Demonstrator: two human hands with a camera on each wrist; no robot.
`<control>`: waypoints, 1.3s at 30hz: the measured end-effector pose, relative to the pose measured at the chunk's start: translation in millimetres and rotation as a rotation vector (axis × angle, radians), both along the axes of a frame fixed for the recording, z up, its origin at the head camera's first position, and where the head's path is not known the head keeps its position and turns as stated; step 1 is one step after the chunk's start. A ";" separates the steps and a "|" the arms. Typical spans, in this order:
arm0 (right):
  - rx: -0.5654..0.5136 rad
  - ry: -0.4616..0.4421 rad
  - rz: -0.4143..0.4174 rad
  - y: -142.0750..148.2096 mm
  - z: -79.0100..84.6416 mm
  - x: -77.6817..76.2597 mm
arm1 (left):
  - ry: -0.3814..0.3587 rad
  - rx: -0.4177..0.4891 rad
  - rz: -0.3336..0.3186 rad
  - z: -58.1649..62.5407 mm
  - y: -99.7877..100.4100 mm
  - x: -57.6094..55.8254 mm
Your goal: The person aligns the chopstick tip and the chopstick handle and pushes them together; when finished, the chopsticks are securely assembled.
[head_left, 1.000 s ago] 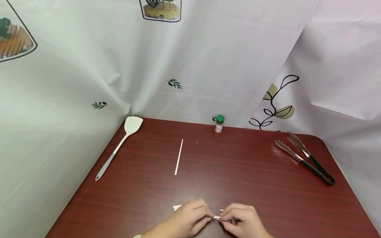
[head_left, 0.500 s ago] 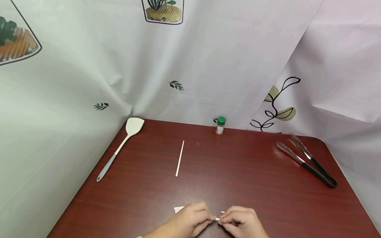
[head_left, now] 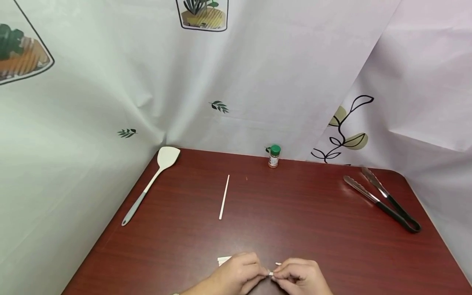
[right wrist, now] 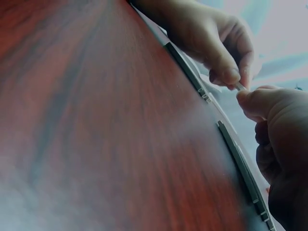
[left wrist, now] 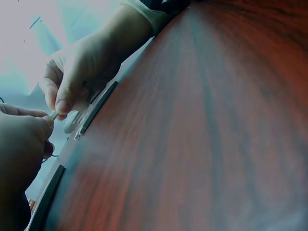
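Observation:
In the head view, my left hand (head_left: 241, 272) and right hand (head_left: 300, 275) meet low at the front of the table. Thumb and fingertips of each pinch a thin white stick (head_left: 271, 273), and only a short bit of it shows between them. Both wrist views show the same pale stick (left wrist: 54, 115) held just above the tabletop. White sticks (head_left: 223, 260) lie on the table, partly hidden behind my left hand. The end of another white stick (head_left: 278, 264) pokes out past my right hand.
A single long white stick (head_left: 224, 197) lies mid-table. Around it are a white spatula (head_left: 151, 185) at the left edge, a green-capped spice jar (head_left: 274, 156) at the back, and metal tongs (head_left: 385, 201) at the right. Curtain-like sheeting (head_left: 258, 82) encloses the table.
My fingertips have come slightly closer together, so less of the pinched stick shows between them. The head view has shifted slightly; the table objects stay in place.

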State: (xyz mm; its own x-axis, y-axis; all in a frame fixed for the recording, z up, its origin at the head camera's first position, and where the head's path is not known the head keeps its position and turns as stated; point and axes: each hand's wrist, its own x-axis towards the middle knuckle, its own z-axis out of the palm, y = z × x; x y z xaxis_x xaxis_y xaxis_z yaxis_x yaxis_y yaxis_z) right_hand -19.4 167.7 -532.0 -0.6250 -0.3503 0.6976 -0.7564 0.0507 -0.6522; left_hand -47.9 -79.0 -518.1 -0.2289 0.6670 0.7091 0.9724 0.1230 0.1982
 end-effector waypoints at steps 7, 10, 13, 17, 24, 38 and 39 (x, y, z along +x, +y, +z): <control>0.012 0.090 -0.011 1.5 5.7 -9.5 | 0.102 0.002 0.091 0.3 -4.0 -2.9; 0.022 0.054 -0.050 8.5 10.2 -13.9 | 0.060 0.014 0.145 1.4 -5.4 -3.3; 0.022 -0.055 -0.111 16.9 17.1 -16.1 | 0.025 0.016 0.167 2.6 -6.5 -3.5; 0.030 -0.312 -0.184 26.9 30.0 -15.9 | 0.013 -0.013 0.108 4.9 -6.0 -4.2; 0.021 -0.510 -0.134 31.0 48.4 -28.3 | 0.119 -0.093 0.026 5.3 -4.0 -5.9; 0.150 -0.594 -0.159 -3.8 80.4 -85.2 | 0.247 0.011 0.147 9.5 -6.8 -18.7; 0.150 -0.611 -0.165 -8.0 82.8 -90.8 | 0.251 0.045 0.165 10.0 -10.5 -22.9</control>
State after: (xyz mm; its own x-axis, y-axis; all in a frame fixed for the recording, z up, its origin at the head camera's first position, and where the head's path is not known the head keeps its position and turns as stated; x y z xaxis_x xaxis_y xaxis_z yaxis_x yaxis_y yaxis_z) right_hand -110.1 159.7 -449.2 -0.9476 -0.2821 0.1498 -0.2255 0.2587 -0.9393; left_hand -70.9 -89.5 -508.2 -0.1456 0.6019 0.7852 0.9592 0.2804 -0.0371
